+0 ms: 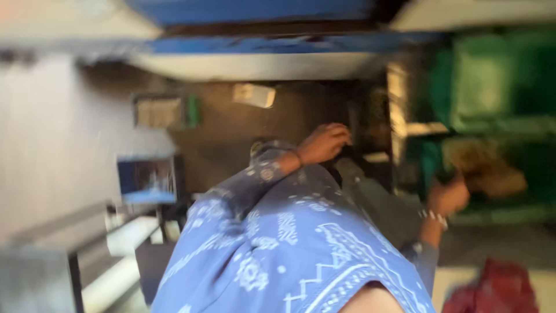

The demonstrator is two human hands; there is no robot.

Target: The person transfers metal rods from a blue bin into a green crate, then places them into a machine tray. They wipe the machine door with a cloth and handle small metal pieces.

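Near the middle of the frame the left hand point(329, 142) curls loosely over the top of a dark upright post point(354, 124), though the blur hides whether the fingers actually grip it; lower right, the right hand point(447, 196), bangles at its wrist, looks partly closed beside a brown lumpy heap point(485, 168) lying in a green bin point(498, 81), and I cannot tell if it holds anything. The person in blue white-patterned cloth point(289, 243) seems mid-reach toward that heap, so the next move likely calls for a steadier lean and a firm grasp, with a red cloth point(504, 290) at lower right and a pale small box point(253, 94) on the dark floor above.
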